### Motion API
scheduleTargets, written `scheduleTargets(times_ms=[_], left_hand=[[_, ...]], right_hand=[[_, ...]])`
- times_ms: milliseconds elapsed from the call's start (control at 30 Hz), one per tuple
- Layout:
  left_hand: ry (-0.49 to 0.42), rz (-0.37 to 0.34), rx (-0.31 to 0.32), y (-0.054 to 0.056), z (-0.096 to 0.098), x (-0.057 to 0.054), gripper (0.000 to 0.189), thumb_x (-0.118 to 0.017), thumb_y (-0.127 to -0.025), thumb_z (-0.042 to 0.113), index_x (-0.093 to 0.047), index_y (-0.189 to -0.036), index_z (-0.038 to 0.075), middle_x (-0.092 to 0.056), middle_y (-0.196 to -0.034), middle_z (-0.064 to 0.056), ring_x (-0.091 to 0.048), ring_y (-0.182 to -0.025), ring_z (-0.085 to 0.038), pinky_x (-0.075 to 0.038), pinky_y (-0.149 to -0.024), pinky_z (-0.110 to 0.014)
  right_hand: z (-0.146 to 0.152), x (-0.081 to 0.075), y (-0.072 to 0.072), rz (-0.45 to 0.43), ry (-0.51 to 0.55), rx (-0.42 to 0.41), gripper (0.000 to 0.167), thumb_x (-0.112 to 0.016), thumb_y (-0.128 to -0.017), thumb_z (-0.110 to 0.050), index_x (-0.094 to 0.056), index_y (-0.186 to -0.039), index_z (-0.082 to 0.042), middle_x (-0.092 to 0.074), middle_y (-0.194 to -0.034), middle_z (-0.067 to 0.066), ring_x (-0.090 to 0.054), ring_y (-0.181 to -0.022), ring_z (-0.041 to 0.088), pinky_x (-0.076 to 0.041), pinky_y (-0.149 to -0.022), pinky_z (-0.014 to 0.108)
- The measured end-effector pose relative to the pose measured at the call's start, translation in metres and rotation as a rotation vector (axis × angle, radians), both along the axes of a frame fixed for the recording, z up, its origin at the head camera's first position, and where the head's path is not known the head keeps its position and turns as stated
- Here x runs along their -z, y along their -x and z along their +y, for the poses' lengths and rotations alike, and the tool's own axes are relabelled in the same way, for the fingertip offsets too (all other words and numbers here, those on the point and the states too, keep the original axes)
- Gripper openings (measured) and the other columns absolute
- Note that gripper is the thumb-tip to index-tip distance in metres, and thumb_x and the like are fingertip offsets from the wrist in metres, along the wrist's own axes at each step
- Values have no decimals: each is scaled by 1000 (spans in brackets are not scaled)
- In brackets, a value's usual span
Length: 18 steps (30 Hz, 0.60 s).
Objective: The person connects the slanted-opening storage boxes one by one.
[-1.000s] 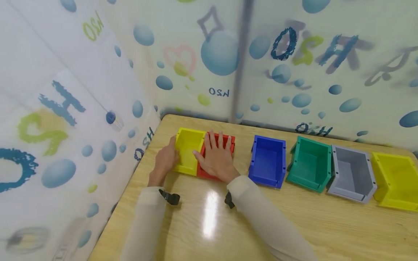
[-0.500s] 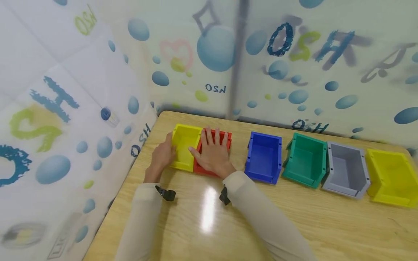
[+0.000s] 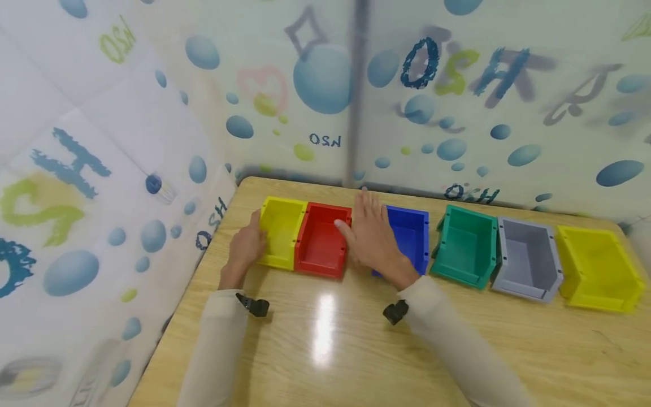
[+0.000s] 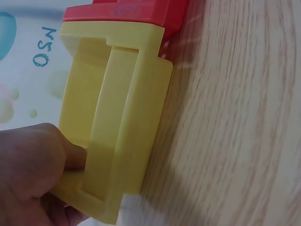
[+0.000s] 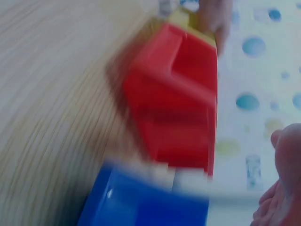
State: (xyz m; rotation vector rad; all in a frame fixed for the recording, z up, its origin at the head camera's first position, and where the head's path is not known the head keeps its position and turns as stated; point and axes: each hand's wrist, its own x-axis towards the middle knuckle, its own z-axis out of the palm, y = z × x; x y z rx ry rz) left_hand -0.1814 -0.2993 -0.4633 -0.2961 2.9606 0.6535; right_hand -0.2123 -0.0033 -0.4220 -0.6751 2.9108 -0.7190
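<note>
At the table's left end, my left hand (image 3: pixel 247 243) grips the side wall of a yellow plastic storage bin (image 3: pixel 281 233). In the left wrist view, the thumb reaches inside that bin and the other fingers lie outside the wall. A red bin (image 3: pixel 322 243) stands side by side with the yellow one, touching it. My right hand (image 3: pixel 374 237), fingers straight, hovers between the red bin and a blue bin (image 3: pixel 413 233), covering part of the blue one. The right wrist view is blurred, with the right hand (image 5: pixel 288 172) apart from the red bin.
Right of the blue bin stand a green bin (image 3: pixel 465 246), a grey bin (image 3: pixel 529 257) and a second yellow bin (image 3: pixel 600 268). All rest on a wooden table (image 3: pixel 325 345). A patterned wall (image 3: pixel 325 158) borders the back and left.
My right hand has left the red bin and moved right, toward the blue bin. The left hand stays on the yellow bin. The head view has shifted slightly.
</note>
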Motion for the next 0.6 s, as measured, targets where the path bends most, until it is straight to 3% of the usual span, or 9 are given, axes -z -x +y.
scheduleTargets(times_ms=[300,600], left_hand=[[-16,6,26,0,0,1,58,-43,-102,15,-18,-154,8,-62,-117,-31,-57,-83,-37,-44,-76,-50],[-9,9,3,-1,3,0,57,-42,-102,15,-20,-154,6,-64,-109,-30,-58,-76,-34,-45,-70,-47]], right_hand=[[89,11,-4,-59,51,192,79,-48,-103,-37,-8,-154,9,2,-162,29,3,-149,47,-9,-116,62],[112,15,-12,-132,65,217,78,-52,-101,-22,-4,-153,12,9,-161,30,-2,-149,45,-19,-114,60]])
